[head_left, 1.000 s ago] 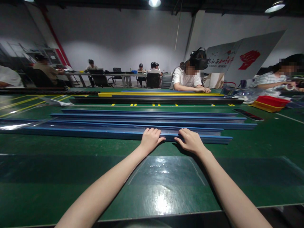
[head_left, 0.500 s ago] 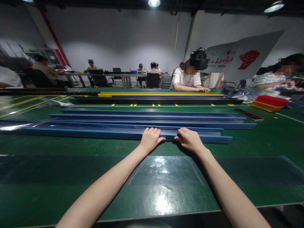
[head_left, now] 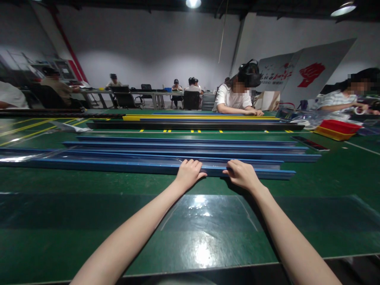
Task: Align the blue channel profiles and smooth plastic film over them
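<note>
Channel (head_left: 142, 169), blue, long, one; lying on the green table (head_left: 335, 182) straight ahead of the worker, beyond the clear sheet (head_left: 311, 213). Long axis crosswise to the body, left to right, roughly in line with the table's front edge. Right end in sight; left end runs out of view. A clear, glossy film shows between its walls; whether loose or fixed, I cannot tell.

Left hand (head_left: 189, 174), one: fingers bent over the near wall, thumb along the outer side, the wall held between. Fingertips hidden.

Right hand (head_left: 242, 173), one: fingers curled more tightly over the same wall, thumb toward the left hand. How firm either hold is, I cannot tell.

Relation that counts, as I judge it: both hands sit on the near wall, a short bare stretch between them, both toward the right part of the length. Right hand is the nearer to the visible end; the greater run lies off to the left of the left hand.

Further blue channels (head_left: 297, 157), several: just behind, lying much the same way, untouched.

Dark flat device (head_left: 310, 143), one: behind and right of the right hand.

Red tray (head_left: 341, 126), one: farther off, right.
</note>
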The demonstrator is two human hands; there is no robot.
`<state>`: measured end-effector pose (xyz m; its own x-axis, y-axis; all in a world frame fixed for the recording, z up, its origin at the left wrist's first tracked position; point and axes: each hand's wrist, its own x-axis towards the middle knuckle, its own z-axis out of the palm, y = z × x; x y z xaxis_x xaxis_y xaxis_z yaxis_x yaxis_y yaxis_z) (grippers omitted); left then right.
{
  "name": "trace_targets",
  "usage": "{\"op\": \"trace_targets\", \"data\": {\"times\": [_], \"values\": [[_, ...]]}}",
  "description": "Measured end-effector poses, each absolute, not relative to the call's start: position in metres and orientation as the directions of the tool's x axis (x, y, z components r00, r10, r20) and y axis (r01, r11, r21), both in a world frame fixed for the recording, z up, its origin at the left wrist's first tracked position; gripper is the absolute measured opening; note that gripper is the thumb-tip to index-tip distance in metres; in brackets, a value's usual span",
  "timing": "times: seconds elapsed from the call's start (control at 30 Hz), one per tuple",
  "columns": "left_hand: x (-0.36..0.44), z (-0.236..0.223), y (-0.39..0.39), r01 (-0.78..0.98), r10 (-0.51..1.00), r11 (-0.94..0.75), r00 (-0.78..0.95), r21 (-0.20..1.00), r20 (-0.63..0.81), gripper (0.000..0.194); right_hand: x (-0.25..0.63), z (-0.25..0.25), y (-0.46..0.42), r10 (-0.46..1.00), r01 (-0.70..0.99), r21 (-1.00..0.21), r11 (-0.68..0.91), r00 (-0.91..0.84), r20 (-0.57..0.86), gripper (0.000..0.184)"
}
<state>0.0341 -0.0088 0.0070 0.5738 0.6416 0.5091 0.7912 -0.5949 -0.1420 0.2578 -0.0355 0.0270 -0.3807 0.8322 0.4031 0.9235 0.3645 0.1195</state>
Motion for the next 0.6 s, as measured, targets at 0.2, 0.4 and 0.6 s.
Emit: {"op": "trace_targets", "data": {"times": [0.2,0.4,0.6], "values": [[0.0339,0.0070,-0.0081,0.795,0.655,-0.590,0.574,-0.142,0.490,0.036,0.2569,0.0275,-0.0355,0.840,0.927,0.101,0.362,-0.371,0.395,0.023],[0.0339,0.0081,-0.0086,0.801,0.672,-0.584,0.569,-0.133,0.473,0.036,0.2566,0.0279,-0.0357,0.850,0.932,0.094,0.351,-0.359,0.385,0.024],[0.0351,0.0097,-0.0093,0.812,0.702,-0.574,0.556,-0.108,0.446,0.037,0.2569,0.0273,-0.0355,0.850,0.931,0.081,0.356,-0.359,0.386,0.024]]}}
